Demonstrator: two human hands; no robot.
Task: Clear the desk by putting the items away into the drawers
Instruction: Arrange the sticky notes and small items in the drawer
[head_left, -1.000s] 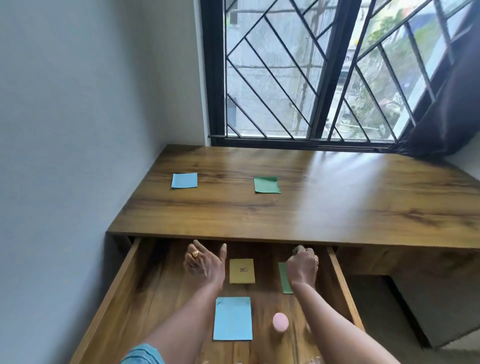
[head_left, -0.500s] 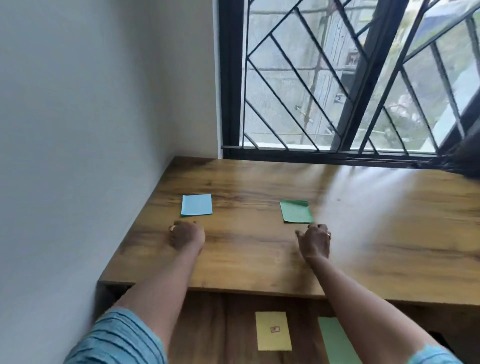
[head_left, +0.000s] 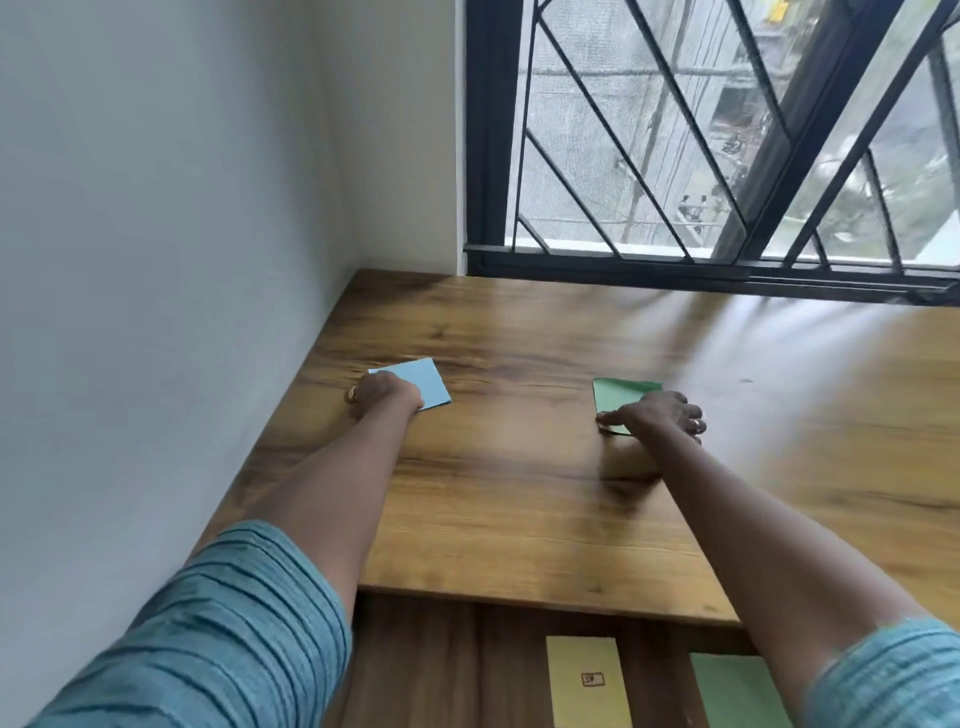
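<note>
On the wooden desk (head_left: 519, 499) a light blue paper (head_left: 425, 382) lies at the left, turned at an angle. My left hand (head_left: 382, 397) covers its near left corner with curled fingers. To the right a green paper (head_left: 619, 396) has its far edge folded over. My right hand (head_left: 657, 415) pinches its near edge, thumb at the corner, which is lifted a little. Below the desk's front edge the open drawer (head_left: 457, 665) shows a yellow envelope (head_left: 587, 680) and a green sheet (head_left: 732, 691).
A white wall (head_left: 156, 260) runs along the desk's left side. A barred window (head_left: 675, 156) stands behind the desk. The desk top stretches on to the right as bare wood.
Both hands rose from the drawer to the desk top and reached forward onto the papers. The blue paper has turned under my left hand. The view came closer to the desk.
</note>
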